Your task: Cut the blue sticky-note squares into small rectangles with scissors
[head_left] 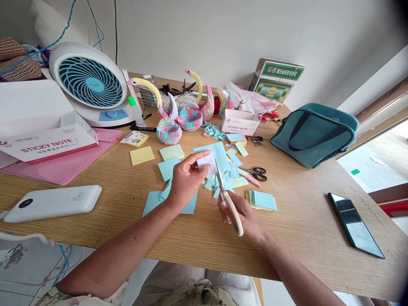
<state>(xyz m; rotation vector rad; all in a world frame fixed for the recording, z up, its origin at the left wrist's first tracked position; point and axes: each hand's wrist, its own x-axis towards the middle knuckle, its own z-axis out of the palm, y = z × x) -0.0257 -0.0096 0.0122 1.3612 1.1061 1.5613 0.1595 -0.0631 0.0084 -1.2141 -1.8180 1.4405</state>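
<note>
Between the thumb and fingers of my left hand is a small pale lilac piece of paper. My right hand grips white-handled scissors, whose blades point up and away, right beside the paper's right edge. Whether the blades touch the paper I cannot tell. Under both hands lie blue sheets and a heap of small cut paper pieces. A stack of coloured paper slips is right of my right hand. Black-handled scissors lie farther off, next to a pink folded-paper strip.
Folded-paper swans stand at the back middle, beside a sticky note box. On the left are a fan, a larger open box and a power bank. A teal bag and a phone occupy the right.
</note>
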